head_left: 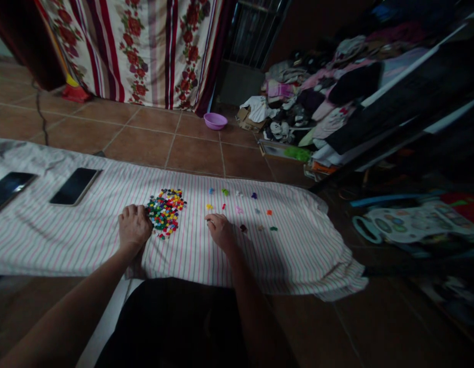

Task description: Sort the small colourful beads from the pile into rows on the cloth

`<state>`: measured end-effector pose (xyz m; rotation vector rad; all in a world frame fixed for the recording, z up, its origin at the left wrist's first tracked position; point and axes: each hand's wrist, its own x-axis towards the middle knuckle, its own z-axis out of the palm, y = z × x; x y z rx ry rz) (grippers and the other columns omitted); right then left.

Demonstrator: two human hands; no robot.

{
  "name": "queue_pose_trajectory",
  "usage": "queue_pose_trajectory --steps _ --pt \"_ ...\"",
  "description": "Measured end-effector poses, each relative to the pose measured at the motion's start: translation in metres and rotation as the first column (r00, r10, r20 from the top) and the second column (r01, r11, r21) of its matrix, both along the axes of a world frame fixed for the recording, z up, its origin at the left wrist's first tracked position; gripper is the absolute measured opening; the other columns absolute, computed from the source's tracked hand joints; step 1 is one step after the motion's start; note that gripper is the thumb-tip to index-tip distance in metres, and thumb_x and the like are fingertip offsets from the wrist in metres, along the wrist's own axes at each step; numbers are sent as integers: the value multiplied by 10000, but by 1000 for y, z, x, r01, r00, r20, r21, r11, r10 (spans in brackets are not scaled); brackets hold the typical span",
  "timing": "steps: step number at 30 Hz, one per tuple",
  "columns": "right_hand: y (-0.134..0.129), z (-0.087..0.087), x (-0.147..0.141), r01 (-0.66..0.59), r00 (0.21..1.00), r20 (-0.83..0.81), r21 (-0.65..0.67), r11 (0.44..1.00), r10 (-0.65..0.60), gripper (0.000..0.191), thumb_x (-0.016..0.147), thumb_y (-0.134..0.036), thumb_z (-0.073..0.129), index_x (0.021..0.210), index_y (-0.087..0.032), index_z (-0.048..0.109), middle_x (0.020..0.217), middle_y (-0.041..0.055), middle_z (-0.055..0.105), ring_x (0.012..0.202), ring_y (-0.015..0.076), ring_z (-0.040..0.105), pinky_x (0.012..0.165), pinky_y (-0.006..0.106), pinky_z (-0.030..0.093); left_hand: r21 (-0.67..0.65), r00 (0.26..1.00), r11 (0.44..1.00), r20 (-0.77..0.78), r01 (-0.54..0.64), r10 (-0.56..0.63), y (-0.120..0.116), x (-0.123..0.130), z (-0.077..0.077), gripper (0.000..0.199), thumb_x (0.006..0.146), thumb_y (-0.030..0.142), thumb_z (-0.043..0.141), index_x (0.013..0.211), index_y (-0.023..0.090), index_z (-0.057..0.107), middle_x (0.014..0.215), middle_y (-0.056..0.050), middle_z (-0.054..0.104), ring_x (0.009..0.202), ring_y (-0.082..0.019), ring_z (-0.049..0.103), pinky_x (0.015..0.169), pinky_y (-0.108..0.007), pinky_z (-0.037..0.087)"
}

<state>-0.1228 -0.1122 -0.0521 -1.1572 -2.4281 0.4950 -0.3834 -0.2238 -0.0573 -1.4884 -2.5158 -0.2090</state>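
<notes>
A heap of small, bead-like pieces (pixel 166 212) in many colours lies on the striped cloth (pixel 95 230). My left hand (pixel 135 225) rests at the heap's left edge, fingers curled under, so whatever may be inside is hidden. To the right of the heap, my right hand (pixel 220 231) is low over the cloth, thumb and fingers pinched at a tiny dark piece (pixel 208 220). Beyond and beside it, little same-colour groups sit in rough rows, among them a yellow group (pixel 209 207), a lime green group (pixel 225 192), a purple group (pixel 254 195) and an orange group (pixel 269 212).
Two phones lie on the cloth at left, a nearer-centre phone (pixel 75 186) and an edge phone (pixel 10 189). On the tiled floor beyond are a purple basin (pixel 215 121) and a clothes pile (pixel 309 92). A flowered curtain (pixel 152 51) hangs behind.
</notes>
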Motion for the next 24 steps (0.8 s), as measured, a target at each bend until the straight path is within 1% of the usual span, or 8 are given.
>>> queue_pose_trajectory --steps 6,12,16,20,24 --pt "-2 -2 4 -50 999 17 15 999 49 287 826 -29 472 952 -179 681 967 63 709 928 183 610 895 327 457 10 1000 1000 -3 8 -8 -1 0 0 344 894 284 286 1015 127 567 1004 -170 539 977 -316 451 762 -405 325" --pt "-4 -1 7 -88 996 23 26 996 87 327 795 -14 461 963 -183 685 1000 62 696 974 175 600 919 329 456 13 1000 1000 30 2 -2 0 0 1 339 885 269 304 1025 121 575 1013 -181 539 979 -321 449 761 -407 320" --pt "-5 4 11 -135 990 37 -2 991 135 258 798 -61 543 981 -182 678 1040 68 684 984 183 592 930 339 454 -6 1000 1000 -1 -6 6 -1 1 2 343 896 282 281 1018 129 564 1011 -171 542 977 -317 458 758 -399 318" --pt "-3 7 16 -179 982 58 -53 982 182 297 784 -48 579 1033 -185 667 1087 68 671 1010 183 586 933 341 450 -5 1000 1000 -9 -5 5 -1 1 2 335 900 283 279 1009 134 559 1009 -165 544 977 -313 462 758 -392 317" --pt "-1 7 18 -199 977 57 -79 977 204 316 774 -9 565 1013 -191 665 1053 56 668 997 165 594 919 327 452 -3 1000 1000 -15 1 -1 -1 1 1 332 897 285 282 1009 136 557 1005 -164 541 973 -310 463 756 -391 318"
